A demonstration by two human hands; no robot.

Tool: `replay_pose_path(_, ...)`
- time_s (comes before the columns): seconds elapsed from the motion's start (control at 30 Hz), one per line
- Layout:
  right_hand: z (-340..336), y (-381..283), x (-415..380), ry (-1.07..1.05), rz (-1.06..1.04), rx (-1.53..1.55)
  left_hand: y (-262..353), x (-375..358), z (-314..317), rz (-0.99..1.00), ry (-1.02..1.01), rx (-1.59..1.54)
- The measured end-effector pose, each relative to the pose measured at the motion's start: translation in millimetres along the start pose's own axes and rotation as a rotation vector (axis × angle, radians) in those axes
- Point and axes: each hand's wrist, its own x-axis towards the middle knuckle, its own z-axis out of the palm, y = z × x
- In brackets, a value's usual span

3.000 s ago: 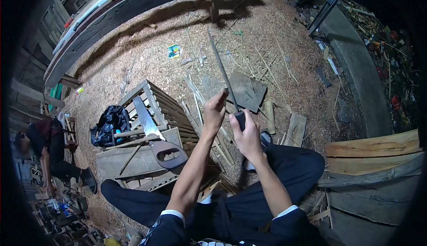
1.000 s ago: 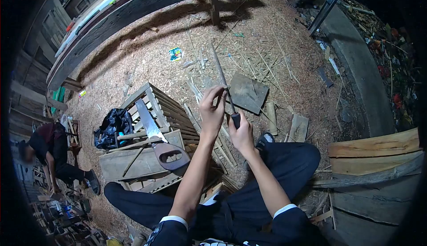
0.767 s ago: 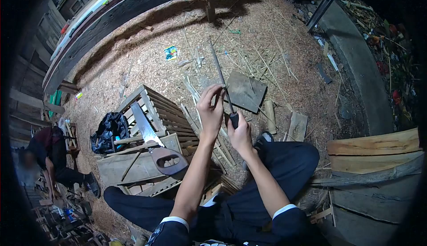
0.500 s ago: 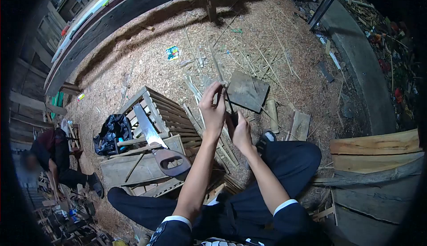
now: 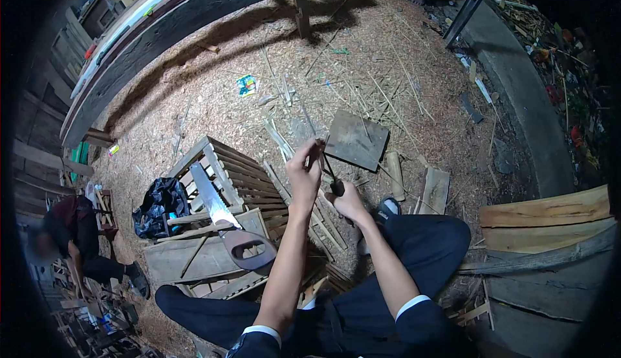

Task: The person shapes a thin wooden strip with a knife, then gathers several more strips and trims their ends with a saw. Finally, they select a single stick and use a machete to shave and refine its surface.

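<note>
My left hand (image 5: 304,170) is closed, thumb and fingers pinched at the lower end of a thin pale strip (image 5: 309,120) that points away from me. Just right of it, my right hand (image 5: 350,203) is wrapped around the dark handle (image 5: 337,187) of a slim tool. Its narrow dark shaft (image 5: 328,165) reaches up to my left fingertips; the exact kind of tool cannot be made out. Left of my hands stands a slatted wooden crate (image 5: 249,175). A handsaw (image 5: 249,248) with a brown handle lies across boards beside it.
A square board (image 5: 357,139) lies on the sawdust-strewn floor beyond my hands. A black plastic bag (image 5: 162,209) sits left of the crate. Planks (image 5: 550,212) are at the right, a long bench (image 5: 194,18) at upper left. Another person (image 5: 81,238) bends down at far left.
Both hands have come slightly lower and nearer to me. The strip has dropped with my left hand, and the tool's dark handle now shows above my right fist.
</note>
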Motion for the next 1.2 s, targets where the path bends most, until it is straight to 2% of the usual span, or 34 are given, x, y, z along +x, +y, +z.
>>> replay_pose_path(0.03,2.5,3.3,2.9,0.027,0.117,-0.050,1.2,0.4,0.2,-0.026,-0.025,0.032)
replay_pose_path(0.07,5.6,7.3,-0.2,0.022,0.128,-0.052,2.7,0.1,0.1,-0.037,-0.026,0.032)
replay_pose_path(0.13,9.4,7.4,-2.4,0.175,0.087,-0.009,8.8,3.7,2.7,0.041,-0.102,0.167)
replay_pose_path(0.27,6.9,-7.5,-4.7,0.167,0.101,-0.010,6.9,2.3,13.1,0.036,-0.020,0.056)
replay_pose_path(0.37,11.0,-10.7,-5.1,0.195,0.114,-0.028,-4.0,-1.3,11.6,0.068,0.021,0.086)
replay_pose_path(0.5,12.8,-7.7,2.5,0.192,0.128,-0.076,-0.7,8.5,8.0,0.009,-0.017,0.091)
replay_pose_path(0.6,17.2,-2.6,8.0,0.173,0.067,-0.064,1.6,11.9,5.7,0.038,-0.011,0.165)
replay_pose_path(0.7,23.0,2.0,11.1,0.278,0.051,-0.045,2.4,17.0,8.0,0.025,0.005,0.115)
replay_pose_path(0.77,23.0,7.9,12.3,0.241,0.291,-0.194,8.0,19.0,5.3,0.054,-0.024,0.135)
replay_pose_path(0.8,28.4,51.6,20.6,0.119,0.115,-0.222,10.8,19.8,4.4,0.086,-0.061,0.151)
replay_pose_path(0.83,33.0,44.4,19.2,0.207,0.185,-0.226,9.1,16.0,9.6,0.127,-0.011,0.157)
replay_pose_path(0.87,34.3,39.7,16.3,0.291,0.262,-0.236,6.1,11.3,12.6,0.024,0.019,0.035)
replay_pose_path(0.9,37.6,48.4,25.5,0.187,0.217,-0.287,5.0,14.2,11.9,-0.027,0.063,0.055)
replay_pose_path(0.93,39.4,52.6,30.2,0.188,0.218,-0.288,0.6,20.4,10.6,-0.073,0.112,0.076)
replay_pose_path(1.1,46.8,34.4,26.5,0.197,0.272,-0.305,-11.2,25.6,-2.1,-0.048,0.127,0.048)
replay_pose_path(1.2,44.0,26.5,24.8,0.191,0.213,-0.297,-10.7,27.2,-7.2,-0.059,0.071,0.103)
